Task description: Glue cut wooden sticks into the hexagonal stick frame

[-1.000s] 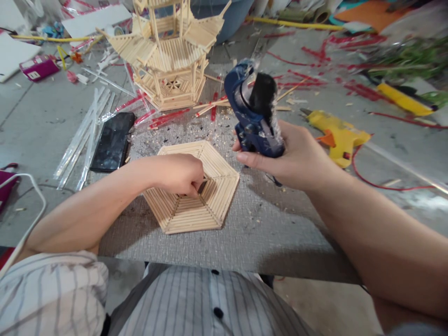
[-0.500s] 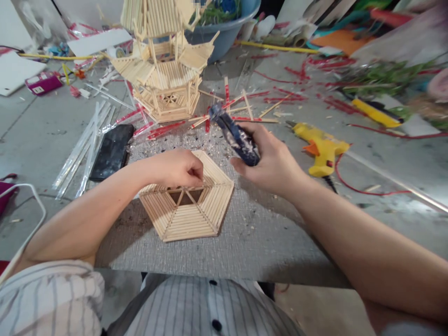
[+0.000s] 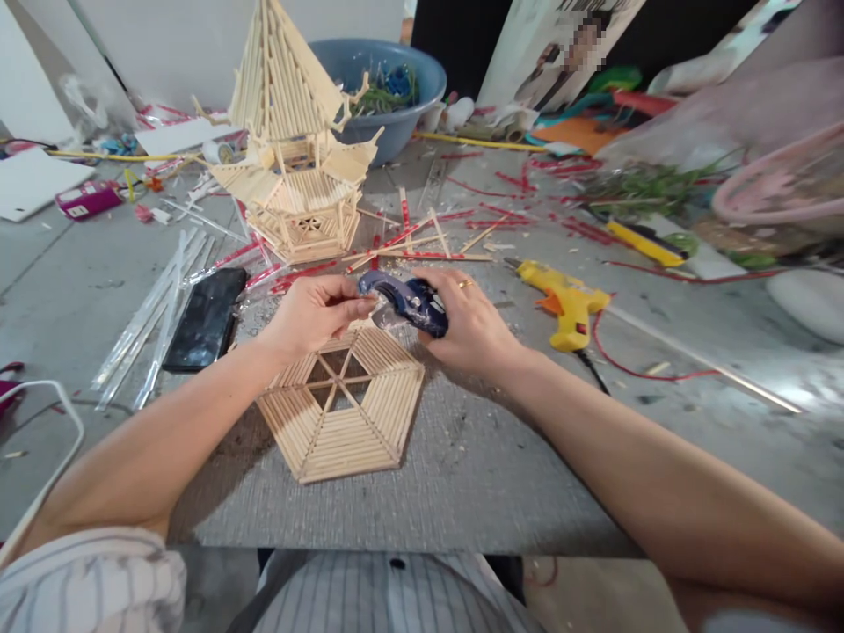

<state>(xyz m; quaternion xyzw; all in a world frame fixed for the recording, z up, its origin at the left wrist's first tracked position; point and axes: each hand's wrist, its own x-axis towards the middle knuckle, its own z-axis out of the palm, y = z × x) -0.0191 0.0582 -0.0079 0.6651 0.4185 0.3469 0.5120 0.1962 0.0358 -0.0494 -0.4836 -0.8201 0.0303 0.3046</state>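
My right hand is wrapped round a dark blue hand cutter, its jaw end pointing left. At that end, my left hand has thumb and forefinger pinched together; whatever sits between them is too small to make out. Below both hands a flat hexagonal panel of thin wooden sticks lies on the grey board. Its open centre is crossed by stick spokes, and my left wrist and forearm overlap its upper left side.
A stick-built pagoda model stands behind. A black phone and clear glue sticks lie left. To the right is a yellow glue gun. Loose sticks and red-marked strips litter the middle; a blue basin stands farther back.
My left hand has lifted from the panel's centre to the cutter's jaw end. The cutter has tilted over to point left. The view has shifted, showing more of the background.
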